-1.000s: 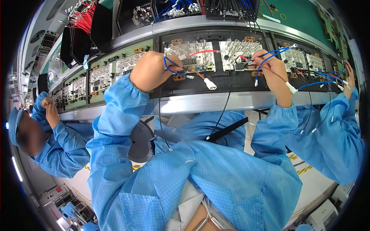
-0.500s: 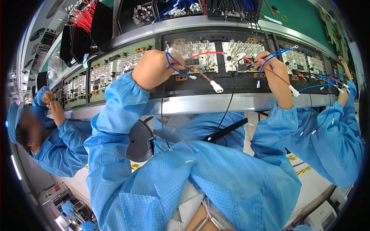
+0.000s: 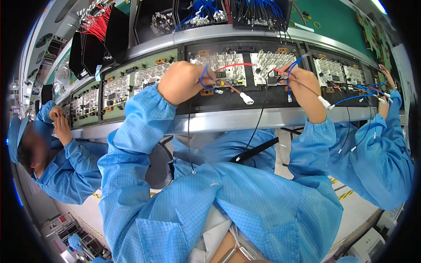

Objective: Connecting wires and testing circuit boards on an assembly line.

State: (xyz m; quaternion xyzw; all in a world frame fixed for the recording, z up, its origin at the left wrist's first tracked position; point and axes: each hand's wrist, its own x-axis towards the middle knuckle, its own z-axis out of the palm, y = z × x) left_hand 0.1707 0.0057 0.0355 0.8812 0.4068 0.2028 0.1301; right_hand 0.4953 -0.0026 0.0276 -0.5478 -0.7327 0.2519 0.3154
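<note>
Two own hands, left [image 3: 182, 82] and right [image 3: 305, 90], raised at the panel; two co-workers, one left [image 3: 48, 162], one right [image 3: 381, 153]; three black wire bins [image 3: 153, 19] above.

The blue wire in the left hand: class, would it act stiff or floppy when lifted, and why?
Probably floppy: the blue wire curls in a loop beside the left hand. Likely light, since it looks thin. Its white-tipped end may dangle and swing.
</note>
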